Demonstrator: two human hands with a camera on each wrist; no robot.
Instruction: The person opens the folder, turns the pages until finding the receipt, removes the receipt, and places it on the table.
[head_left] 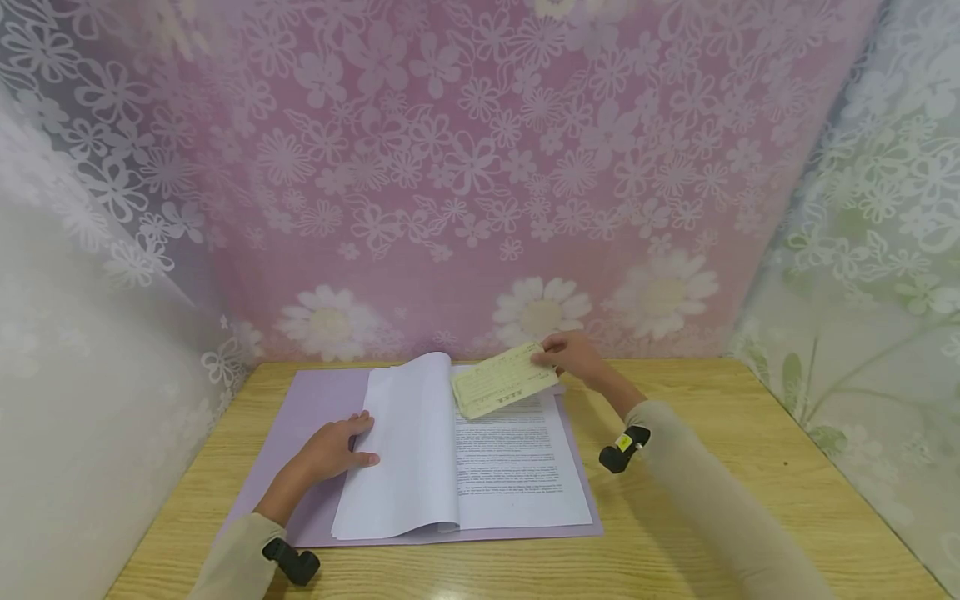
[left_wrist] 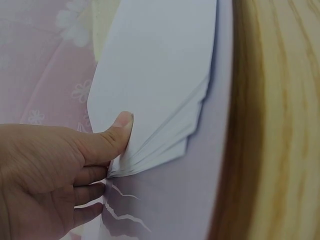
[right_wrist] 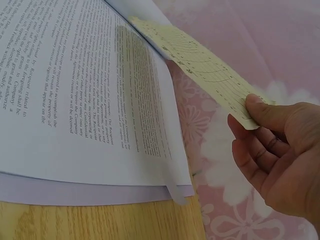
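A stack of printed pages (head_left: 517,483) lies in an opened lilac folder (head_left: 315,392), with a turned-over sheaf of white sheets (head_left: 408,450) curving up along the middle. My left hand (head_left: 333,446) grips the left edge of that sheaf; in the left wrist view the thumb lies on top and the sheets fan out below it. My right hand (head_left: 573,358) pinches the right end of a pale yellow slip with handwriting and ruled lines (head_left: 502,382) between thumb and fingers. The slip is tilted over the top of the printed page, its far end close to the page fold.
The folder lies on a light wood-grain table (head_left: 720,467). Behind it hangs a pink flowered curtain (head_left: 465,208), with pale patterned sheets on both sides. A small translucent tab (right_wrist: 175,187) sticks out from the page edge in the right wrist view.
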